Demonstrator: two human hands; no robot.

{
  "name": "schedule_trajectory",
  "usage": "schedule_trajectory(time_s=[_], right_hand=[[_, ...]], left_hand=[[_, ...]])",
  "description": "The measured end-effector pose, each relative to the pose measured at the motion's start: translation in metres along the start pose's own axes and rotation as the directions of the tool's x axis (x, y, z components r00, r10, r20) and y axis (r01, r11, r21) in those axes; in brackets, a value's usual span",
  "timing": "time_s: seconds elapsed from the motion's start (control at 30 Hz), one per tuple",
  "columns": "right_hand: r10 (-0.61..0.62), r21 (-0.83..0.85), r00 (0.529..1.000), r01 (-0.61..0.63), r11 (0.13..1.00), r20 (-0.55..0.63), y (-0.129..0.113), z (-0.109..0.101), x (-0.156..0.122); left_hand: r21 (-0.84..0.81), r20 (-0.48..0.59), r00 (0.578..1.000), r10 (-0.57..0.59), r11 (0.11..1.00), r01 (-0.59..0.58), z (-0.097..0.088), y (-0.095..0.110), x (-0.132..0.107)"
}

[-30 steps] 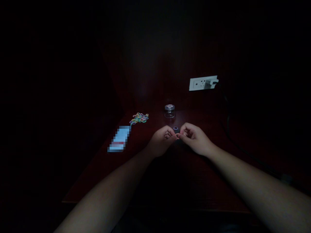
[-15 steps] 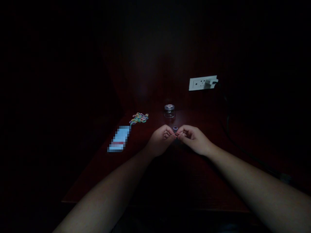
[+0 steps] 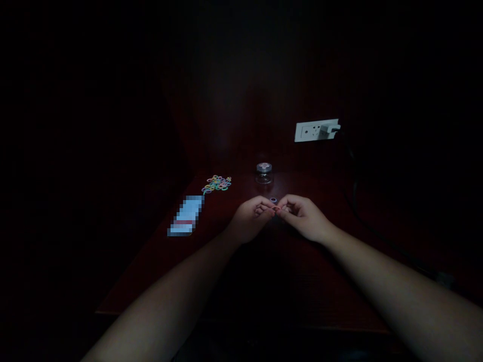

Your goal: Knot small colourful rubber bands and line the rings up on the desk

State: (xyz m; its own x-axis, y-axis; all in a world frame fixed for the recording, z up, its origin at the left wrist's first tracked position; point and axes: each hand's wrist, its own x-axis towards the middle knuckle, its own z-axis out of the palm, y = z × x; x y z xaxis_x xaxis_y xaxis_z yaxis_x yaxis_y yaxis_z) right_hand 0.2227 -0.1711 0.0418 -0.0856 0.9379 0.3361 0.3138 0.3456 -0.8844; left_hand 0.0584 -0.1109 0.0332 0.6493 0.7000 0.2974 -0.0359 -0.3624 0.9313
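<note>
Over the middle of the dark red table (image 3: 320, 286), my left hand (image 3: 249, 220) and my right hand (image 3: 305, 217) meet at the fingertips. Both pinch a small reddish hair tie (image 3: 276, 208) between thumb and forefinger, one from each side. The fingers partly cover it, and dim light hides its detail. Just beyond the fingertips lies a pale purple hair tie (image 3: 273, 200). A pile of pastel hair ties (image 3: 218, 184) in several colours rests to the left. Behind my hands stands a small clear jar (image 3: 264, 176) with its lid on.
A phone-like lit rectangle (image 3: 186, 216), blurred into blocks, lies left of my hands. On the back panel is a white socket plate (image 3: 311, 131) with a plug (image 3: 329, 129) in it. A dark cable (image 3: 354, 198) runs from it down the right side.
My fingertips have come slightly closer together, and the reddish hair tie between them looks less stretched out. The view has shifted a little; the other things stay put.
</note>
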Motion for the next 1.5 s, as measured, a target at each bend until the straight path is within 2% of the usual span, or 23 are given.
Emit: schedule_trajectory(time_s=[0.3,0.43,0.77,1.07,1.3,1.5], right_hand=[[-0.060,-0.199,0.997,0.048,0.979,-0.055,0.0007,-0.0006,-0.0004],[-0.075,-0.267,0.996,0.058,0.962,-0.053,-0.0012,-0.0005,-0.0018],[-0.105,-0.205,0.994,0.099,0.974,-0.019,-0.0049,-0.0018,-0.0023],[-0.098,-0.226,0.995,0.089,0.970,-0.030,-0.0028,-0.0030,-0.0026],[-0.090,-0.226,0.995,0.080,0.971,-0.034,-0.0016,-0.0029,-0.0027],[-0.083,-0.209,0.997,0.082,0.974,0.002,-0.0037,-0.0026,-0.0032]], left_hand=[[0.125,-0.050,0.999,-0.018,0.992,0.024,0.0007,0.0019,-0.0015],[0.097,-0.061,0.998,-0.005,0.995,0.011,0.0009,0.0029,-0.0008],[0.061,-0.092,0.995,-0.037,0.997,0.042,0.0026,0.0036,0.0001],[0.006,-0.010,0.999,-0.036,0.999,0.036,0.0036,0.0048,-0.0019],[0.023,-0.031,0.999,-0.018,1.000,0.019,0.0030,-0.0005,-0.0005],[0.045,-0.050,0.999,-0.020,0.999,0.022,0.0039,0.0032,-0.0010]])
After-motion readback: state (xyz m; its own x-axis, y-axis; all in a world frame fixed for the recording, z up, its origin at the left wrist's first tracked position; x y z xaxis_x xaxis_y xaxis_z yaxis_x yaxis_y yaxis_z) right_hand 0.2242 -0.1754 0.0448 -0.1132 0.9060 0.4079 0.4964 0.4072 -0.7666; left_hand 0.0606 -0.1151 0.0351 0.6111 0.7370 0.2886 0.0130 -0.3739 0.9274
